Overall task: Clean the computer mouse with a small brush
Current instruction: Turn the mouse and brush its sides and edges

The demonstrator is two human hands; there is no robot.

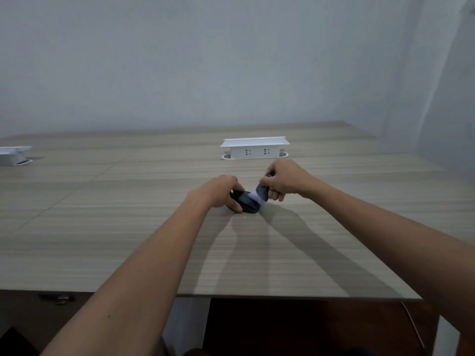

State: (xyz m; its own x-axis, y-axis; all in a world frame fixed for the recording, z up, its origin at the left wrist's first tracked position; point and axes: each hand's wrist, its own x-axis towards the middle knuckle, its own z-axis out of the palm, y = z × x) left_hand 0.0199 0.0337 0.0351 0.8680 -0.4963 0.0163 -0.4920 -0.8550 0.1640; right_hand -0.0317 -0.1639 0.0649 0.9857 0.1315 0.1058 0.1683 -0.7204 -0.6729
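The left hand (223, 191) has a closed grip on the black computer mouse (247, 203), fingers curled over its far and left side and the thumb at its near edge, pinning it down on the wood-grain tabletop (128, 227). The right hand (284, 179) has a clenched grip on the small brush (262, 191), knuckles turned toward the mouse and fingers folded under. The brush's dark body angles down and left from that fist, and its pale bristles touch the right side of the mouse; whether they press on the top or the edge is blurred.

Both forearms reach in from the near edge of the tabletop, nearly straight, converging on the mouse, with wrists lifted slightly above the surface. Their shadows fan back from the mouse toward the near edge.

Beyond the mouse, well apart from it, stands a white socket box (254, 148) with two outlets facing the person. Far to the mouse's left, at the frame's edge, is a second white box (14, 154).
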